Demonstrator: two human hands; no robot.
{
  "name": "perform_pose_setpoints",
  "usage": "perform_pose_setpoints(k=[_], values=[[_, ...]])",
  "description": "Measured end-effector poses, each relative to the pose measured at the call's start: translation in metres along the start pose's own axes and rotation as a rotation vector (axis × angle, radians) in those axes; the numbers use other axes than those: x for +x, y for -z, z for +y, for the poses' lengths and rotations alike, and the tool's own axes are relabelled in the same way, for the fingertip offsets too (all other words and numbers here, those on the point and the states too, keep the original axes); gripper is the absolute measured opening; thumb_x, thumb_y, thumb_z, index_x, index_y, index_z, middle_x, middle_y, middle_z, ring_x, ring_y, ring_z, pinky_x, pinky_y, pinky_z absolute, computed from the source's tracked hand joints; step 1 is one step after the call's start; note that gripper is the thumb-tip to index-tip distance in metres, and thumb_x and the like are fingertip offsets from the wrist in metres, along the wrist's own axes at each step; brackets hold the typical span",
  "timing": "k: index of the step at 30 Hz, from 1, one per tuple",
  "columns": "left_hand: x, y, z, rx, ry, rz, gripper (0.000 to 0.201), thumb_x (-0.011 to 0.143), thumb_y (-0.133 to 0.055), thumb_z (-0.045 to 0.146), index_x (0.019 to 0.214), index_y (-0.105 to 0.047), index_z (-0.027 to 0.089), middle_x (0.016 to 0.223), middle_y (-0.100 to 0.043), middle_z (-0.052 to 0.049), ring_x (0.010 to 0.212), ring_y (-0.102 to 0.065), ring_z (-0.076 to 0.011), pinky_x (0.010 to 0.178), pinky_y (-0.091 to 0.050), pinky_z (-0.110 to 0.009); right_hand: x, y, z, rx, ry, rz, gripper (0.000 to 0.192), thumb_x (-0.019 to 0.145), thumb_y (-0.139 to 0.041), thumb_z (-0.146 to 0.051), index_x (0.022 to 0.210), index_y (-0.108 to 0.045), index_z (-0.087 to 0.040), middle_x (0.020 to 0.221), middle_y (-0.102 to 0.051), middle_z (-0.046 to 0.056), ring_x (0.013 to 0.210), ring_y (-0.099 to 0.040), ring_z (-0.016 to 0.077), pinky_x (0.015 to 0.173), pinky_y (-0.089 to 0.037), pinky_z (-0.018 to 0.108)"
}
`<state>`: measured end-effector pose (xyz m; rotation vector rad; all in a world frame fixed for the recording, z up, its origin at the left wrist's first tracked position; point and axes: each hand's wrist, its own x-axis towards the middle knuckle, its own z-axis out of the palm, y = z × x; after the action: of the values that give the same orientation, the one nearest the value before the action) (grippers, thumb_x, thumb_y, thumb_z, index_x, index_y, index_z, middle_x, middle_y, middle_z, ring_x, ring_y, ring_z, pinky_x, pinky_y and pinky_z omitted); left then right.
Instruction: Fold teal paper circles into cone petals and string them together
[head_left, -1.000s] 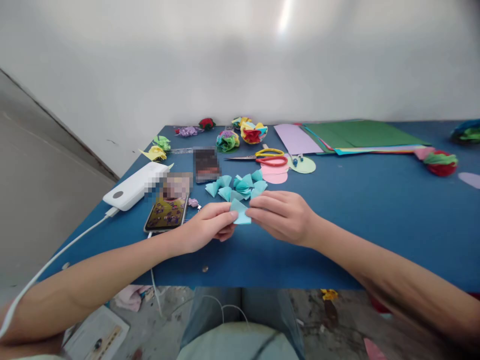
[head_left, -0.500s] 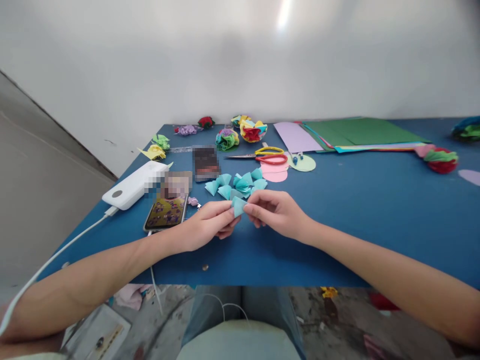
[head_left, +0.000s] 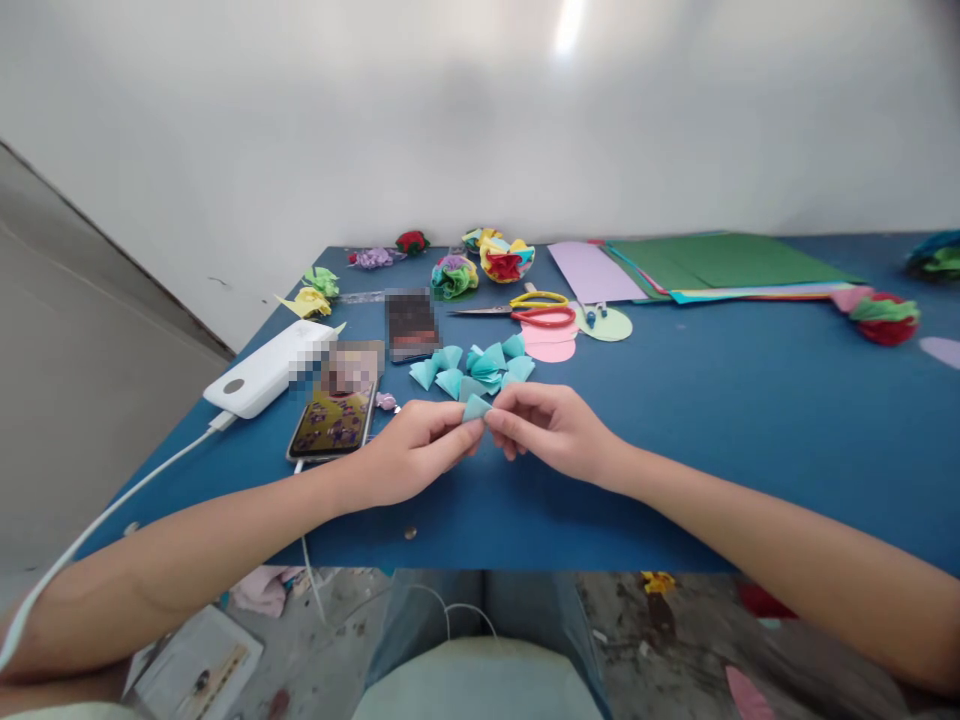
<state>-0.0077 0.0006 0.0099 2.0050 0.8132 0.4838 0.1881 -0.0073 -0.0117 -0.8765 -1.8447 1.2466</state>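
Note:
My left hand (head_left: 411,455) and my right hand (head_left: 553,428) meet above the blue table (head_left: 750,430), both pinching one small light-blue folded paper piece (head_left: 475,408) between their fingertips. Only its top corner shows; the rest is hidden by my fingers. Just behind it lies a cluster of several similar light-blue folded paper pieces (head_left: 474,367).
A phone (head_left: 333,422) with a lit screen and a white power bank (head_left: 264,370) with a cable lie at the left. Red-and-yellow scissors (head_left: 534,311), pink and green paper circles (head_left: 570,338), coloured paper flowers (head_left: 480,265) and stacked coloured sheets (head_left: 712,265) sit farther back.
The light-blue paper piece has been folded smaller between my fingers; both hands have drawn closer together and shifted slightly away from me.

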Motion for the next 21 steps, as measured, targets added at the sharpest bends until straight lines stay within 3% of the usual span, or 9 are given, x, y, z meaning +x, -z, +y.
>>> perform_pose_setpoints(k=[5, 7, 11, 15, 18, 21], values=[[-0.0006, 0.0030, 0.0025, 0.008, 0.019, -0.076, 0.033, 0.089, -0.041, 0.033, 0.066, -0.051, 0.012, 0.051, -0.044, 0.004, 0.047, -0.038, -0.0063, 0.046, -0.030, -0.019, -0.0015, -0.0016, -0.0013, -0.097, 0.036, -0.112, 0.023, 0.089, -0.043, -0.036, 0.081, -0.053, -0.017, 0.066, -0.053, -0.001, 0.056, -0.050, 0.0088, 0.053, -0.041, 0.021], [-0.0008, 0.0035, 0.0033, 0.041, 0.010, -0.103, 0.032, 0.089, -0.039, 0.031, 0.067, -0.052, 0.012, 0.052, -0.045, 0.003, 0.048, -0.041, -0.0067, 0.048, -0.032, -0.019, -0.0013, -0.0025, -0.0018, -0.147, 0.051, -0.093, 0.023, 0.090, -0.042, -0.033, 0.078, -0.053, -0.017, 0.064, -0.053, -0.001, 0.054, -0.049, 0.0082, 0.052, -0.040, 0.021], [0.0004, 0.0011, 0.0006, 0.210, -0.048, 0.044, 0.025, 0.089, -0.039, 0.028, 0.073, -0.051, 0.014, 0.062, -0.049, 0.002, 0.056, -0.044, -0.0084, 0.052, -0.033, -0.020, 0.0006, -0.0027, 0.0009, -0.179, 0.042, 0.010, 0.023, 0.089, -0.043, -0.032, 0.073, -0.050, -0.018, 0.061, -0.053, -0.002, 0.051, -0.050, 0.0084, 0.050, -0.040, 0.021], [0.0026, -0.0008, -0.0050, 0.339, -0.067, 0.140, 0.023, 0.089, -0.039, 0.025, 0.070, -0.047, 0.015, 0.061, -0.048, 0.002, 0.055, -0.042, -0.0091, 0.052, -0.032, -0.021, 0.0018, -0.0014, 0.0062, -0.240, 0.053, 0.011, 0.020, 0.089, -0.043, -0.031, 0.075, -0.049, -0.019, 0.064, -0.055, -0.002, 0.053, -0.054, 0.0086, 0.053, -0.042, 0.021], [0.0032, -0.0001, -0.0065, 0.365, -0.101, 0.120, 0.018, 0.088, -0.039, 0.022, 0.074, -0.048, 0.015, 0.062, -0.048, 0.002, 0.055, -0.043, -0.0094, 0.052, -0.032, -0.021, 0.0030, 0.0001, 0.0071, -0.419, 0.146, 0.015, 0.019, 0.089, -0.042, -0.028, 0.074, -0.049, -0.019, 0.062, -0.056, -0.002, 0.054, -0.053, 0.0086, 0.054, -0.040, 0.020], [0.0034, 0.0004, -0.0060, 0.374, -0.140, 0.108, 0.017, 0.088, -0.038, 0.022, 0.075, -0.047, 0.016, 0.062, -0.047, 0.002, 0.056, -0.043, -0.0094, 0.053, -0.031, -0.021, 0.0012, -0.0001, -0.0007, -0.745, 0.300, 0.104, 0.021, 0.087, -0.042, -0.026, 0.069, -0.049, -0.018, 0.057, -0.054, -0.001, 0.050, -0.048, 0.0088, 0.050, -0.034, 0.021]])
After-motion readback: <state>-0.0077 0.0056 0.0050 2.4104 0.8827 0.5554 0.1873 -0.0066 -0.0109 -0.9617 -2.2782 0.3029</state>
